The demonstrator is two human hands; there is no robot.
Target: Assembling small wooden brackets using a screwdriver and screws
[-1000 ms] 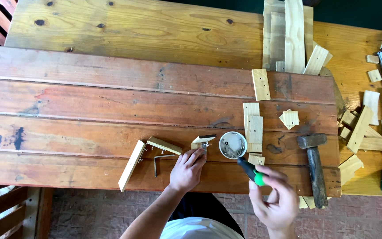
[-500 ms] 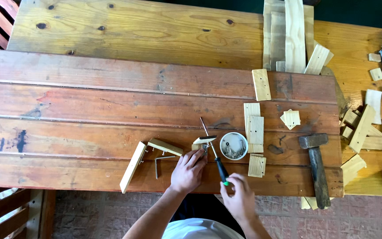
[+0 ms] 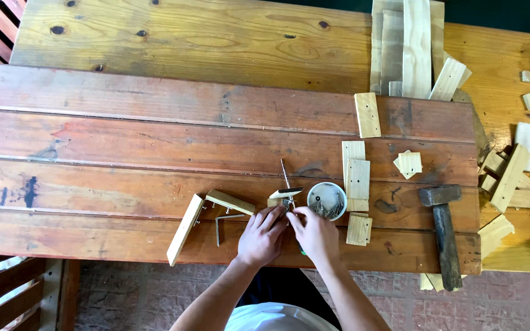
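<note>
My left hand (image 3: 262, 235) and my right hand (image 3: 314, 233) meet at the near edge of the red-brown plank table (image 3: 124, 153). Together they pinch a small wooden piece (image 3: 284, 194). My right hand also holds a screwdriver (image 3: 286, 178) whose thin shaft points away from me; its green handle is mostly hidden under the palm. Just right of the hands stands a small round white tub of screws (image 3: 327, 200). To the left lie a pale wooden strip (image 3: 185, 229), a short wooden block (image 3: 230, 201) and a bent metal hex key (image 3: 223, 224).
Small wood blocks (image 3: 357, 175) lie right of the tub, a hammer (image 3: 444, 230) further right. Long wood offcuts (image 3: 406, 43) are stacked at the far right, more scraps (image 3: 513, 175) at the right edge. A slatted bench (image 3: 13, 288) stands below left.
My right hand came from off the table's near edge, carrying the green-handled screwdriver, up to the small wooden piece beside my left hand. The left hand stayed put.
</note>
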